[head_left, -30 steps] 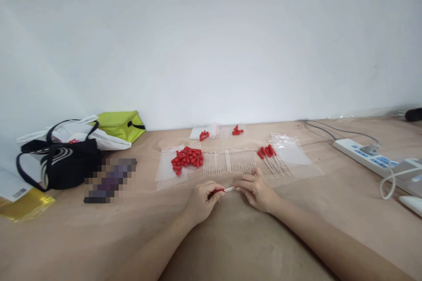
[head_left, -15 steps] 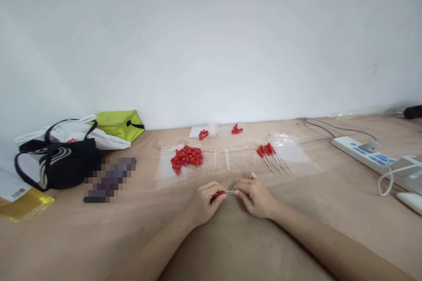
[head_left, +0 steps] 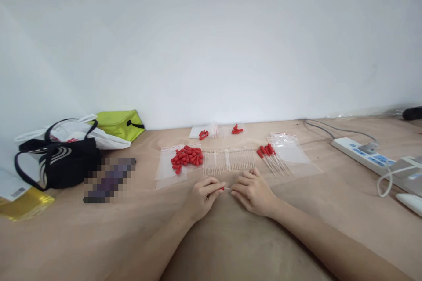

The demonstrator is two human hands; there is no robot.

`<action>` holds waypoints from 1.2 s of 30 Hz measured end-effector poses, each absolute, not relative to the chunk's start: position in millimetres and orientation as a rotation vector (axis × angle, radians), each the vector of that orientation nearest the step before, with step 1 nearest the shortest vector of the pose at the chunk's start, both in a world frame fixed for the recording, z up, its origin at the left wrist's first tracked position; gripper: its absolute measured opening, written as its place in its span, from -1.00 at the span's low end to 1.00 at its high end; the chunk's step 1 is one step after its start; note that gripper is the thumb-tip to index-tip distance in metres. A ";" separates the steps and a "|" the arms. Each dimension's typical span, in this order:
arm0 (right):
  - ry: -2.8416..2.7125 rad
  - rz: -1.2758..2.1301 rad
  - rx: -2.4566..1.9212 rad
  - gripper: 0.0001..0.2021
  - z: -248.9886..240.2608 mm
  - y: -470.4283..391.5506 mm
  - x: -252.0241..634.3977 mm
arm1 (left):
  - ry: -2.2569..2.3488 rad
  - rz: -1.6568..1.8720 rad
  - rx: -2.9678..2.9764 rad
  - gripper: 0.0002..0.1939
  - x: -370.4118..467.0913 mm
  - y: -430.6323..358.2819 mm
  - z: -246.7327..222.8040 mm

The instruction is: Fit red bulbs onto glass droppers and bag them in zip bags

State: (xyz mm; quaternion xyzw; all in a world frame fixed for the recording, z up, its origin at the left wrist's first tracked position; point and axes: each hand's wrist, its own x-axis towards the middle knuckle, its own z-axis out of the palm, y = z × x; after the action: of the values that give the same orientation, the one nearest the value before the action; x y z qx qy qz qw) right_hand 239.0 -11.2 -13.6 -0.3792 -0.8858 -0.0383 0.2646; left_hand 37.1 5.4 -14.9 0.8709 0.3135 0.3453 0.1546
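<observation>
In the head view my left hand (head_left: 205, 196) is closed around a red rubber dropper bulb (head_left: 222, 189), with only its end showing. My right hand (head_left: 254, 193) pinches a thin clear dropper tube (head_left: 227, 189); a short stretch spans the gap to the bulb's mouth. How far the tube sits inside the bulb is hidden by my fingers. Behind my hands lie a row of loose clear tubes (head_left: 242, 158) and, to its left, a pile of red bulbs (head_left: 187, 156). Several droppers with red bulbs fitted (head_left: 273, 160) lie right of the row.
Small red bulbs (head_left: 236, 129) lie near the wall. A clear zip bag (head_left: 290, 149) is beyond the fitted droppers. A white power strip (head_left: 362, 151) with cables lies at right. At left are a black bag (head_left: 70, 162), a lime-green bag (head_left: 115, 124) and a pixelated object (head_left: 110, 180).
My left fingers now cover more of the bulb, and my hands have shifted slightly. Less of the tube shows between them. The things on the table have stayed put.
</observation>
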 end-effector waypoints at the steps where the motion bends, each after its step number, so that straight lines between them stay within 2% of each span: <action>1: -2.390 -0.147 -1.030 -0.78 -13.4 -10.0 240.7 | 0.932 1.016 2.494 -0.79 35.9 6.2 -16.2; 5: -2.159 -0.239 -1.272 -0.76 -14.7 2.9 258.9 | 1.205 1.041 2.390 -0.55 32.6 7.5 -18.3; 8: -1.812 -0.215 -1.626 -0.75 -14.7 19.8 283.6 | 1.286 0.941 2.342 -0.49 32.3 7.1 -17.4; 13: -1.441 -0.058 -2.045 -0.70 -15.2 40.5 319.7 | 1.270 0.839 2.376 -0.60 34.7 6.3 -13.7; 17: -1.392 0.002 -2.156 -0.72 -17.5 44.3 328.4 | 1.265 0.798 2.416 -0.82 36.4 6.5 -11.5; 19: -1.410 0.012 -2.166 -0.74 -18.1 44.1 328.6 | 1.254 0.795 2.427 -0.87 36.6 7.0 -11.2; 31: -1.674 -0.051 -2.130 -0.72 -9.7 54.3 292.9 | 1.242 0.855 2.462 -0.89 37.1 8.9 -15.3; 33: -1.692 0.002 -2.212 -0.70 -5.9 61.2 284.8 | 1.352 0.942 2.486 -0.91 31.3 14.5 -12.6; 36: -1.679 0.078 -2.324 -0.75 -3.0 70.9 279.3 | 1.750 1.095 2.475 -0.89 12.1 28.7 -3.4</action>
State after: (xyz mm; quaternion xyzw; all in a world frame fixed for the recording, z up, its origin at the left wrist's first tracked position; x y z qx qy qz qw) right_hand 279.3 70.9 -3.0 -0.8026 -0.5800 0.0271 0.1365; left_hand 12.1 28.7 -3.4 0.7674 0.5425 0.3393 -0.0407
